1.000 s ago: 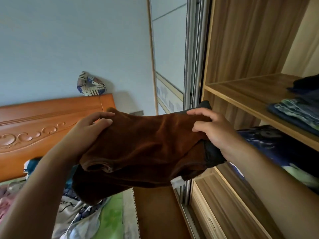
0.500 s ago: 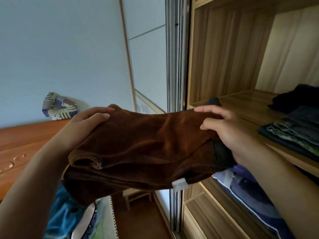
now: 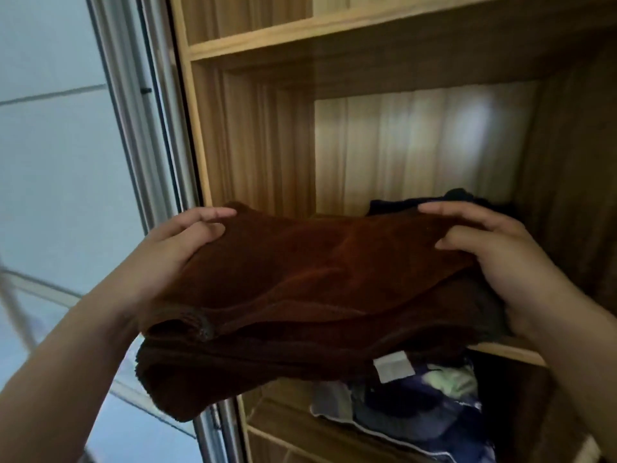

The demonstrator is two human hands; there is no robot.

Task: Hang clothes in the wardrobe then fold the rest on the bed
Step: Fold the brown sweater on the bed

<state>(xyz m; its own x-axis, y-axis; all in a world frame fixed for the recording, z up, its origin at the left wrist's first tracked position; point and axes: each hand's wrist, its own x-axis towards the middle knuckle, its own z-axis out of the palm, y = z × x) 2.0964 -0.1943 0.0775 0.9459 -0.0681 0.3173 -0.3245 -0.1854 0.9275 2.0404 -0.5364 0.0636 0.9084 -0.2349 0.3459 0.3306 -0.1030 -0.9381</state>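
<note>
Two bare hands hold a folded brown garment (image 3: 310, 282) level in front of an open wooden wardrobe (image 3: 253, 155). The left hand (image 3: 180, 242) grips the garment's left end, thumb on top and fingers curled underneath. The right hand (image 3: 494, 248) grasps the right end the same way, fingers spread over the top edge and palm wrapped around the side. Between the hands the soft, velvety cloth sags a little, and its lower folds droop below the left hand. A small white label (image 3: 394, 365) hangs from the underside, below and to the left of the right hand.

Just beyond the right hand's fingertips, dark folded clothes (image 3: 400, 205) rest on a wardrobe shelf (image 3: 507, 350); the garment's right end is at that shelf's front edge, though whether it touches the shelf cannot be told. Beneath the right hand, in the compartment below, lies blue and pale green patterned fabric (image 3: 430, 406). To the left of the left hand stands the metal frame of a sliding door (image 3: 140, 128), with a pale panel (image 3: 50, 145) beyond it. Above both hands another wooden shelf (image 3: 300, 35) crosses the wardrobe.
</note>
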